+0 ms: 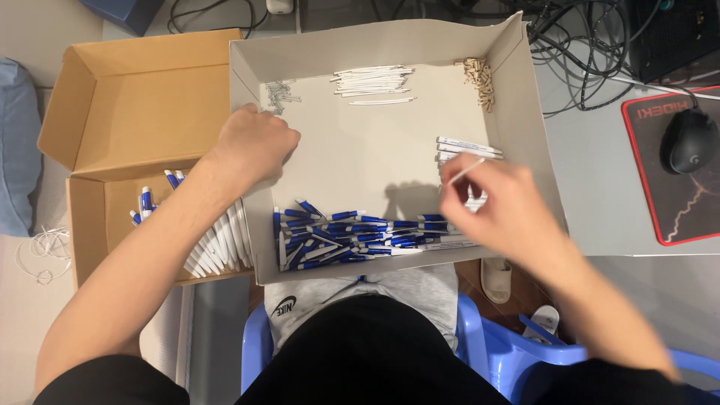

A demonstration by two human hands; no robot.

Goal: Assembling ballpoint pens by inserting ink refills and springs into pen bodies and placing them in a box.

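I am working over a grey tray (517, 127) resting on my lap and the desk edge. My right hand (499, 206) is pinching a thin white tube (466, 172) between thumb and fingertips, holding it tilted just above the tray's right side, over a small stack of white barrels (469, 148). My left hand (255, 142) is reaching to the tray's far left corner, fingers curled down beside a little heap of springs (279, 94); I cannot tell whether it is gripping any.

Inside the tray I am counting five groups: the springs, a row of white tubes (373, 80) at the far wall, a pile of small beige pieces (480, 81) in the far right corner, the barrels at right, and a heap of blue parts (360, 236) along the near wall. Single pieces are too many and too small to count.

Left of the tray, one open carton (112, 112) is holding finished pens (217, 244), partly hidden by my left forearm. On the right, one mouse (688, 140) is sitting on one pad (645, 195), with cables (592, 52) beyond.
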